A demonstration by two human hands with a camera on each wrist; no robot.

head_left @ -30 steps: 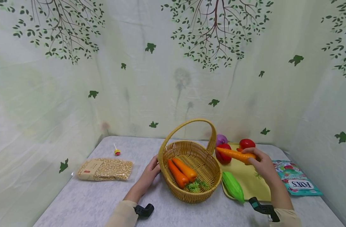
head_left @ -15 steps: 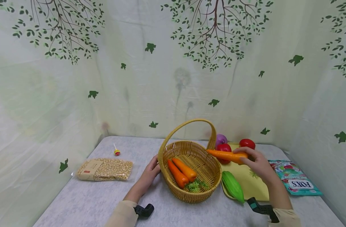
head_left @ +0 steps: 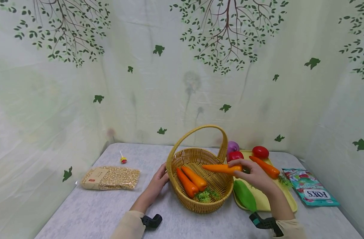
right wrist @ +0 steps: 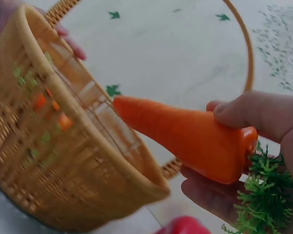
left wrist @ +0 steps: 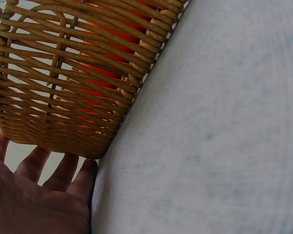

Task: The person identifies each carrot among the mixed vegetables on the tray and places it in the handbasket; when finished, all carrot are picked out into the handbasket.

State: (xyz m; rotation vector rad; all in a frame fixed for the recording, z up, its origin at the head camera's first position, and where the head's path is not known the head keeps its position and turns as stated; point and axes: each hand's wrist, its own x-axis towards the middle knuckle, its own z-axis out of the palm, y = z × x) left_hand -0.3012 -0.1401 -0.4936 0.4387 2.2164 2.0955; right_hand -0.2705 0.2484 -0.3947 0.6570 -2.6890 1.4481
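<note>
My right hand pinches a carrot near its thick end, thumb on one side and fingers on the other, with green leaves against the palm. The carrot's tip reaches over the right rim of the wicker basket. Two more carrots with green tops lie inside it. My left hand touches the outside of the basket's left wall; in the left wrist view its fingers extend along the wicker. A yellow tray right of the basket bears another carrot and a red vegetable.
The basket's tall arched handle stands up. Beside it are a green ridged vegetable, a red one and a purple one. A teal FOX'S bag lies far right, a bag of kernels and a lollipop left.
My right hand has carried the carrot leftward from above the tray to over the basket's right rim, uncovering the carrot on the tray. The left hand and basket stay put.
</note>
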